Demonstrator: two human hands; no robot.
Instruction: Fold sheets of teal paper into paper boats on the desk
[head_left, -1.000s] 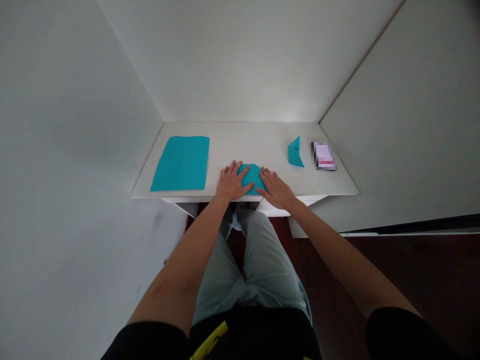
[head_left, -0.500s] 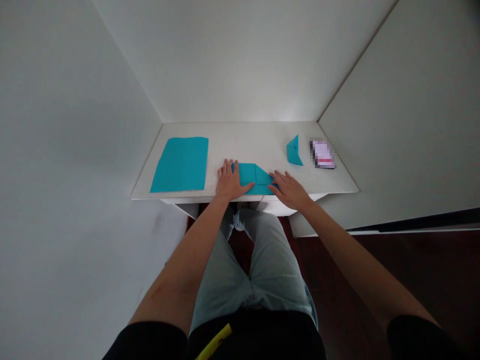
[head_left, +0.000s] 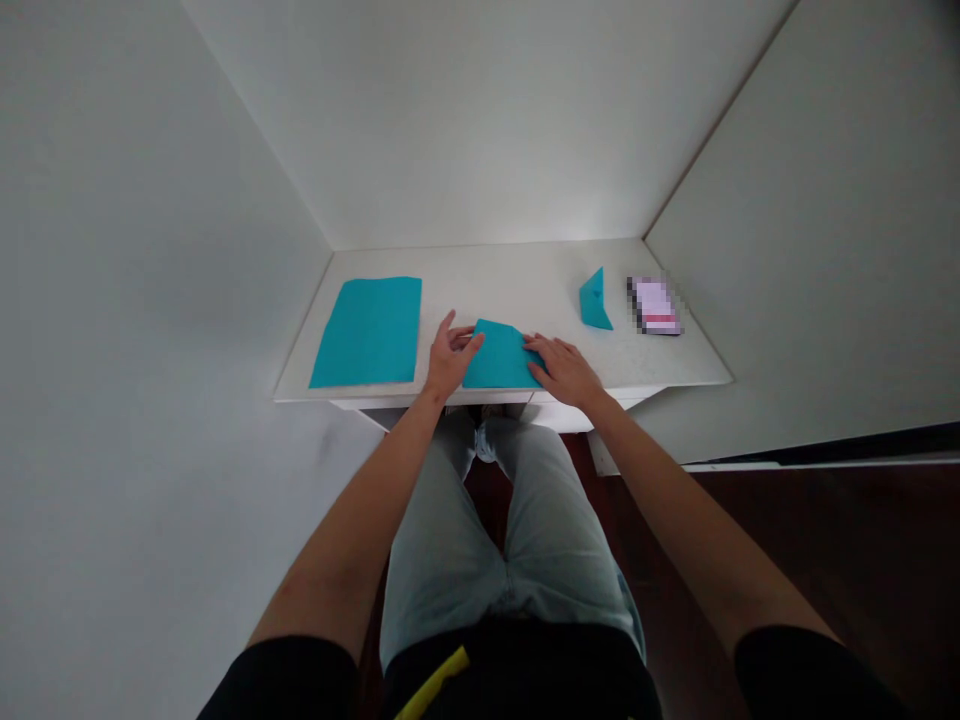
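A folded sheet of blue paper (head_left: 498, 358) lies at the front edge of the white table, between my hands. My left hand (head_left: 450, 358) has its thumb and fingers closed at the paper's upper left edge, with the index finger raised. That edge looks slightly lifted. On the right end of the paper, my right hand (head_left: 564, 370) rests palm down with its fingers stretched out and a little apart. Its fingers cover the paper's right corner.
An unfolded blue sheet (head_left: 369, 332) lies on the left of the white table (head_left: 499, 275). Toward the right stand a small folded blue paper shape (head_left: 595, 302) and a phone (head_left: 655, 306) with a blurred screen. Walls (head_left: 487, 120) enclose the table's back and sides.
My left hand has gone from pressing flat on the paper to gripping its left edge. The paper's visible shape is shorter and its creased flap no longer shows. My right hand stays on the right end.
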